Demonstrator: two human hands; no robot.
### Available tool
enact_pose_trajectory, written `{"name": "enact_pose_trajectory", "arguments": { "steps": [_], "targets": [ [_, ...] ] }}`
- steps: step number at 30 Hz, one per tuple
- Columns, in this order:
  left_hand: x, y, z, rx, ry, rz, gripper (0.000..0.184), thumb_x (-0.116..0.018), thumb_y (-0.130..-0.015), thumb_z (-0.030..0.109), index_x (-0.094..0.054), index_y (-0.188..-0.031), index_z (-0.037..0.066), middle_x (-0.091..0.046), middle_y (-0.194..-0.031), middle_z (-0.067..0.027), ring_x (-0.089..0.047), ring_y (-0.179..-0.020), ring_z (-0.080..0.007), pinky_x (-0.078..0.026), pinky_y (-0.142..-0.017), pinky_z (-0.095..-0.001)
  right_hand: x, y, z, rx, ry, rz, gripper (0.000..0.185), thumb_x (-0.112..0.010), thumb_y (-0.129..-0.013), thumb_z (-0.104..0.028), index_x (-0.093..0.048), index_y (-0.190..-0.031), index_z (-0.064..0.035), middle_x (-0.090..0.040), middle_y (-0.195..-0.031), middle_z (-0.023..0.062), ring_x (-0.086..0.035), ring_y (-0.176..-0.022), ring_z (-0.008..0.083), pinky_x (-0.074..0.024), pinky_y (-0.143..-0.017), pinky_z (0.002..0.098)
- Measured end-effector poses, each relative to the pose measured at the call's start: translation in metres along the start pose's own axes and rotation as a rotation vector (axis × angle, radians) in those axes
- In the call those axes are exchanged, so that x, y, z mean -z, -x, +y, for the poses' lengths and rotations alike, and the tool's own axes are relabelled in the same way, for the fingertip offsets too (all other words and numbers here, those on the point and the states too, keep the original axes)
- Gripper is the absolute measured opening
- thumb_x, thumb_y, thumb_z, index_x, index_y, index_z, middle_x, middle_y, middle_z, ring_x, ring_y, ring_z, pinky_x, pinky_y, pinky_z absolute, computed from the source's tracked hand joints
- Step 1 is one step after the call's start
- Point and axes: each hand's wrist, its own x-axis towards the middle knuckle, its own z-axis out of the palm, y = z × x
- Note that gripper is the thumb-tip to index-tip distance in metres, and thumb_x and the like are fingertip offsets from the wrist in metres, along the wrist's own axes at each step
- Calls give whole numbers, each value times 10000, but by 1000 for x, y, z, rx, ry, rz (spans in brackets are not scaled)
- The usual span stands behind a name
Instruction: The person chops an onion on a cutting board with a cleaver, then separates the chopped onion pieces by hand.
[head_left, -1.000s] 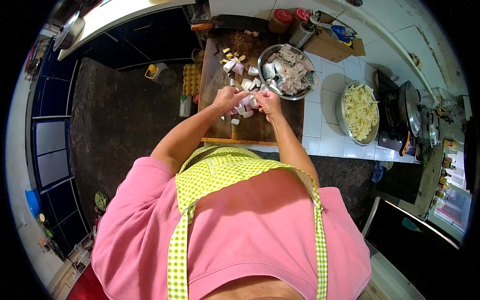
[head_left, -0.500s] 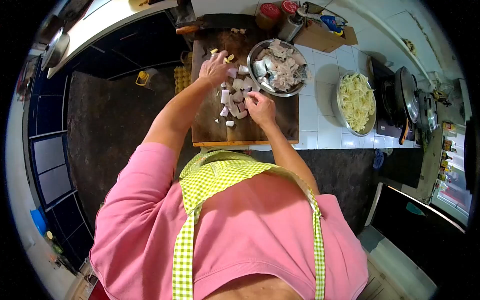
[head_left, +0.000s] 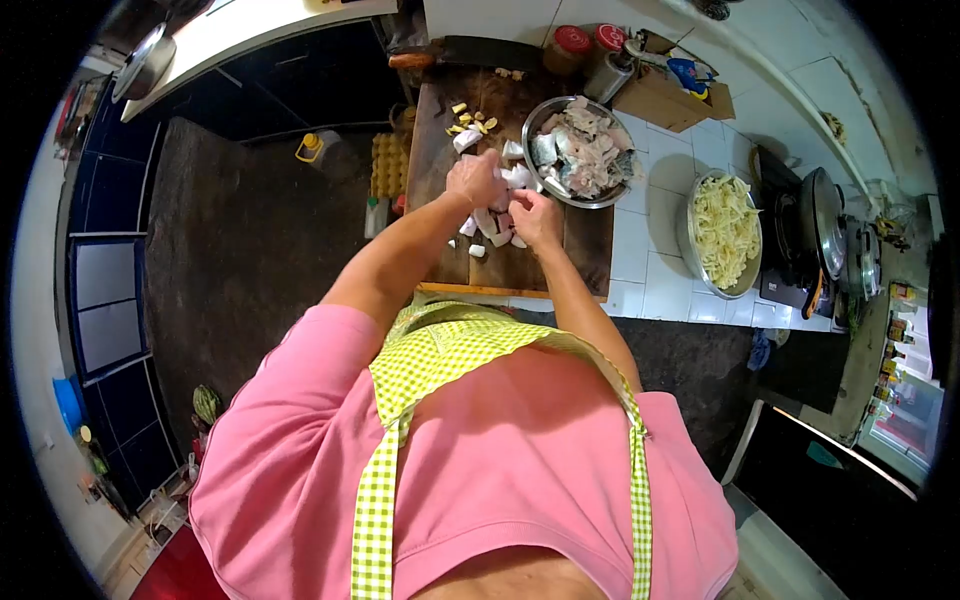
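On the wooden cutting board lie several pale white and pinkish chunks. My left hand is over the chunks with its fingers bent down; whatever is under its fingertips is hidden. Close beside it, my right hand has its fingers pinched together at the right edge of the pile, and what they hold is too small to make out. Small yellow pieces lie above my left hand. A metal bowl of fish pieces rests on the board's upper right, just beyond my right hand.
A cleaver lies along the board's far edge, near red-lidded jars and a cardboard box. To the right are a bowl of pale shreds and a lidded pan. An egg tray stands left of the board.
My left hand has come back from the yellow pieces to the pale chunks, near my right hand. The camera view has shifted slightly, and the chunks are now partly covered.
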Motion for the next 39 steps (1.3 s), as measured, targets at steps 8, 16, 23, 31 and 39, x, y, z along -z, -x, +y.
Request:
{"name": "enact_pose_trajectory", "arguments": {
  "steps": [8,16,23,31,39],
  "targets": [
    [-7,22,-9,196,1469,-376,268,-532,-862,169,-516,-1076,8,-559,-968,-102,-556,-850,-195,-460,-777,-319,-14,-19,27,-40,-616,-157,393,-537,-787,-91,-482,-1172,-30,-585,-913,34,-565,-718,88,-487,-519,229],
    [-4,24,-26,366,1480,-338,214,-530,-849,89,-504,-1045,5,-562,-913,-108,-571,-730,-186,-487,-658,-299,-8,-19,18,-181,-781,-175,499,-628,-755,-120,-447,-1185,55,-604,-864,77,-592,-627,123,-472,-457,214],
    [-1,30,-16,184,1266,-296,549,-580,-788,43,-400,-1303,106,-564,-1048,-158,-602,-797,-187,-496,-623,-295,-9,-25,37,-262,-899,-231,335,-559,-791,-43,-514,-1117,19,-625,-859,90,-622,-658,144,-520,-511,222],
    [-16,18,-28,-105,982,-430,465,-628,-737,-4,-518,-1189,22,-569,-1053,-133,-595,-829,-164,-501,-687,-278,-2,-16,17,-294,-812,-222,305,-556,-758,-35,-554,-1059,11,-631,-833,93,-629,-659,151,-529,-540,240],
    [-4,24,-28,-23,1114,-548,373,-543,-816,56,-499,-1175,-34,-603,-992,-137,-612,-845,-197,-506,-741,-304,-3,-18,24,-272,-728,-300,254,-566,-770,-117,-589,-981,23,-629,-778,113,-626,-592,156,-505,-490,225]
  ]
}}
